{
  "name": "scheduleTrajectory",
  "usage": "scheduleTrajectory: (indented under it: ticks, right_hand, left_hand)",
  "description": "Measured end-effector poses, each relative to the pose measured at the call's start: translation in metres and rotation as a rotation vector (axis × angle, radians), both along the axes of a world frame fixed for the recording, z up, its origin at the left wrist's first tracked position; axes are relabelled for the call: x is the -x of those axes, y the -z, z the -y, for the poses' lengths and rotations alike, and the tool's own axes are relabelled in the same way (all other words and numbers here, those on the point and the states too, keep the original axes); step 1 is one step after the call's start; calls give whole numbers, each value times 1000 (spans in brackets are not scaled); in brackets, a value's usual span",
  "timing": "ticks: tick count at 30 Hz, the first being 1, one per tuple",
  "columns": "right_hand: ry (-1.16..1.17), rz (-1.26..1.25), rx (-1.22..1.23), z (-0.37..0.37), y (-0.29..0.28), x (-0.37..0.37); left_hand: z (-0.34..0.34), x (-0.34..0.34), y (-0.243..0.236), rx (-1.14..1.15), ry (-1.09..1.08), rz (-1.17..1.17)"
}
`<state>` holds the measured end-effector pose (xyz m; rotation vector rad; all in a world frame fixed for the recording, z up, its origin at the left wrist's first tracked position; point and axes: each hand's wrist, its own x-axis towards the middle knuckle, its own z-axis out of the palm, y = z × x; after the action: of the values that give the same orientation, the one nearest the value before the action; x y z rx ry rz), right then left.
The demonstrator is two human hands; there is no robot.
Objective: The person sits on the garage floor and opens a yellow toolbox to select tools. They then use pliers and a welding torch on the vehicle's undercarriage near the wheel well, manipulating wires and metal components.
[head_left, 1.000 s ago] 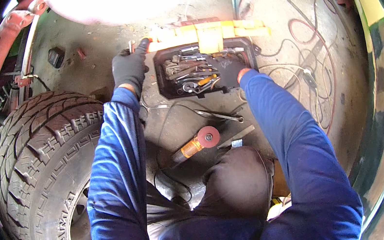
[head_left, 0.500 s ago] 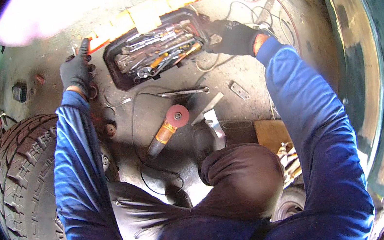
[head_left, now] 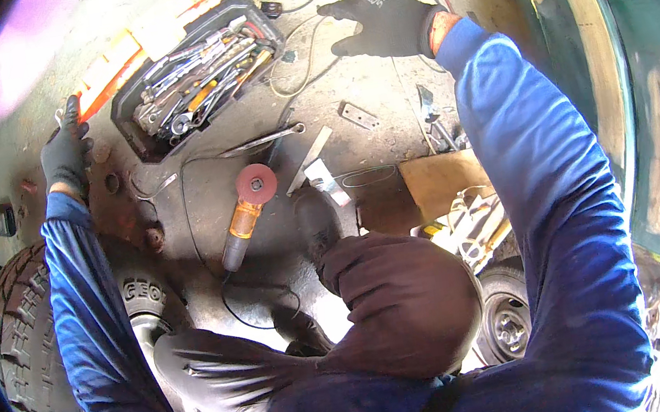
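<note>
My left hand [head_left: 67, 152], in a dark glove, grips the end of a long orange-and-yellow piece [head_left: 113, 72] lying along the far side of a black open toolbox [head_left: 130, 133]. The box is packed with wrenches, sockets and other metal tools [head_left: 206, 76]. My right hand [head_left: 376, 26], also gloved, hovers to the right of the box over some cables, fingers apart and nothing visible in them. Below the toolbox an angle grinder [head_left: 243, 218] with a reddish disc lies on the floor, beside loose wrenches [head_left: 262, 140], a flat strip and a metal plate [head_left: 359, 115].
A large tyre [head_left: 25, 350] is close at my left, a smaller wheel [head_left: 502, 321] at lower right. A green, patchily sanded vehicle panel [head_left: 655, 118] curves along the right. Hoses and cords cross the concrete floor, with a cardboard sheet [head_left: 436, 182] near my knee.
My right hand has come out of the toolbox to its right, fingers spreading. The view has turned, so the toolbox sits farther left and tilted. My left hand stays at the orange piece's end.
</note>
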<state>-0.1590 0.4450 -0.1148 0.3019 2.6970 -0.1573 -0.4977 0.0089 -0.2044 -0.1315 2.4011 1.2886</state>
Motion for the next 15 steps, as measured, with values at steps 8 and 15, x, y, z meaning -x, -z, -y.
scheduleTrajectory:
  ticks: [8,15]
  right_hand:
    - [-97,-147,141,24,60,39]
    - [-213,-211,136,104,161,137]
  left_hand:
    - [-6,-13,-10,-89,-30,-13]
    - [-7,-11,-9,-34,-39,-29]
